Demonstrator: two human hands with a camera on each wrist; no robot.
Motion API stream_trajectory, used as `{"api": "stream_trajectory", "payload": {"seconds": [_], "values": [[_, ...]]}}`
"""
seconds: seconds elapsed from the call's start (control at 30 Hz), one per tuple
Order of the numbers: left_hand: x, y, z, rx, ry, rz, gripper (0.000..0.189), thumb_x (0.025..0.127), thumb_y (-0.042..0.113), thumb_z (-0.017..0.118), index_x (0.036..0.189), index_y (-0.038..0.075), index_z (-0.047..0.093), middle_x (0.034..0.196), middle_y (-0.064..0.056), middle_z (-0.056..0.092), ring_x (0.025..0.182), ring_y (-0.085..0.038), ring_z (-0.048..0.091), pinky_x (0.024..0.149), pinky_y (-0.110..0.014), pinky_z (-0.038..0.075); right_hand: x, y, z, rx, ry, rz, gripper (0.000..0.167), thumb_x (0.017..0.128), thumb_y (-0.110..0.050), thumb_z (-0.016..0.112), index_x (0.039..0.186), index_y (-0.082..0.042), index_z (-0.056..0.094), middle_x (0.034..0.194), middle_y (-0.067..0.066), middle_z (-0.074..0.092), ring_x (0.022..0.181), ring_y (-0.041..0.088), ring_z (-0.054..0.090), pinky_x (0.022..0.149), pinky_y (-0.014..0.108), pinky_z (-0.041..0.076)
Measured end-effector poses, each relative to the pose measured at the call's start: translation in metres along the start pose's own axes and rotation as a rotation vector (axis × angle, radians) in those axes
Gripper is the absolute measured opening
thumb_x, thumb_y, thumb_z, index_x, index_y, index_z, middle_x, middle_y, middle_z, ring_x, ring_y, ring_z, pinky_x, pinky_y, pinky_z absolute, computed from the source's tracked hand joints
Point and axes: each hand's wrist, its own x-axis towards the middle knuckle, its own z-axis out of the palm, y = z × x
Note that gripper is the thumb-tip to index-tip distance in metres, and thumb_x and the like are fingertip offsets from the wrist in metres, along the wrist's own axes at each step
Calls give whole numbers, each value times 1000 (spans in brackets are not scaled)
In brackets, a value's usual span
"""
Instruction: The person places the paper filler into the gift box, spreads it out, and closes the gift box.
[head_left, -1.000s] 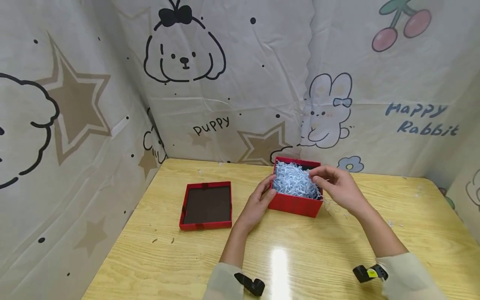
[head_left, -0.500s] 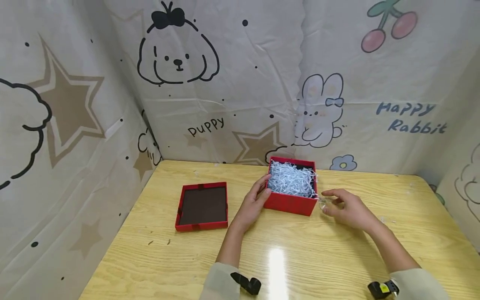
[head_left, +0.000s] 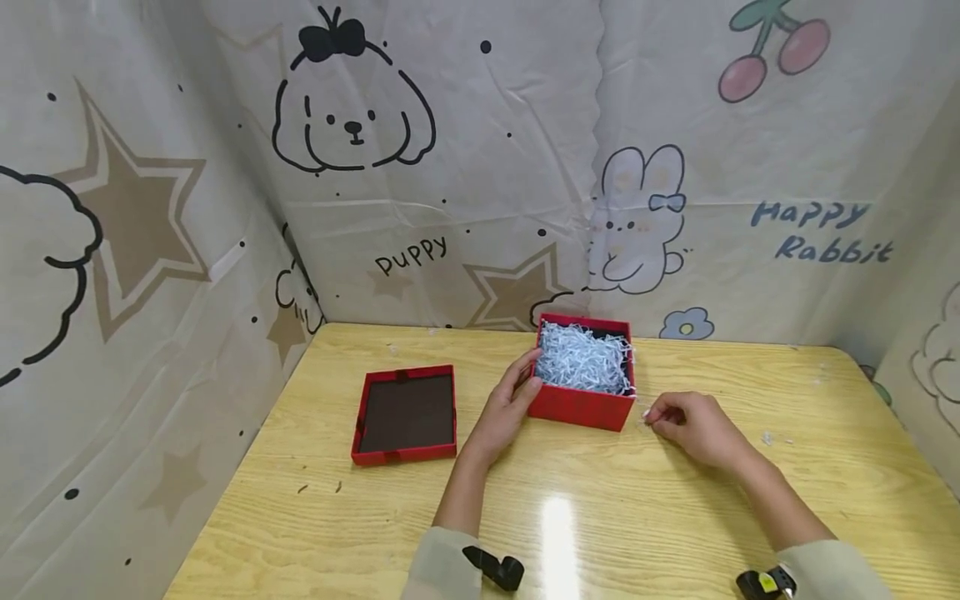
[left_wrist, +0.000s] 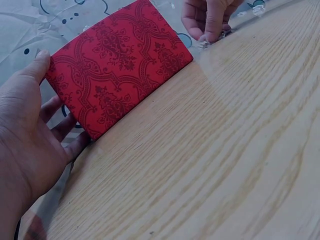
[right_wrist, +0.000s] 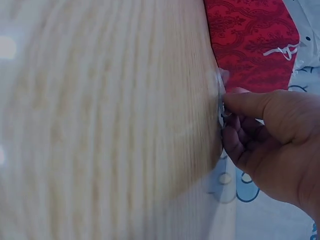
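A red gift box (head_left: 581, 409) with a dark damask pattern stands upright at the back, filled with pale blue shredded paper (head_left: 581, 358). Against its left side rests my left hand (head_left: 507, 408), with the thumb near the front corner and the fingers along the wall, as the left wrist view (left_wrist: 30, 130) also shows. Just right of the box, my right hand (head_left: 697, 427) pinches small whitish paper shreds (left_wrist: 204, 42) at the tabletop. In the right wrist view, thumb and forefinger meet low over the wood, partly hiding what they hold. A loose strand (right_wrist: 283, 51) hangs on the box.
The red lid (head_left: 405, 415), dark inside, lies upturned to the left on the wooden table (head_left: 360, 542). Stray white scraps (head_left: 767, 437) lie right of my right hand. Small dark bits (head_left: 302, 489) sit in front of the lid. A patterned curtain (head_left: 465, 167) hangs behind.
My right hand has come from the shredded paper inside the box down to the table at its right, and its fingers have closed together. My left hand stays at the box.
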Motion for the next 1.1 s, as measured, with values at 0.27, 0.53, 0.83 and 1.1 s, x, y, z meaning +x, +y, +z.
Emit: {"api": "stream_trajectory", "payload": {"seconds": [0.27,0.53,0.83,1.1], "values": [[1,0,1,7,3,6,50,112,33,53,161,32,43,169,1,37,157,-26,31,127,-47,29,-4,-5,-16,125,94,54,5,96,-6,77,101,-6,75,94,6,74,81,9,64,69,21,55],[2,-1,0,2,-4,11,51,112,34,54,162,32,43,168,3,38,157,-24,31,127,-46,29,6,-46,-44,190,166,47,13,99,-11,76,108,-3,73,102,11,72,82,18,66,69,25,58],[0,-2,-3,-1,5,9,51,112,33,54,162,31,43,168,3,37,157,-24,31,127,-46,29,42,-102,-48,267,195,-23,16,100,-17,76,112,-6,73,106,11,72,88,22,68,74,19,57],[2,-1,-1,-3,-7,5,51,112,33,53,162,31,43,168,2,37,156,-25,32,127,-46,30,69,-105,-35,296,192,-42,18,100,-14,76,114,-3,73,105,13,73,89,26,66,74,19,57]]}}
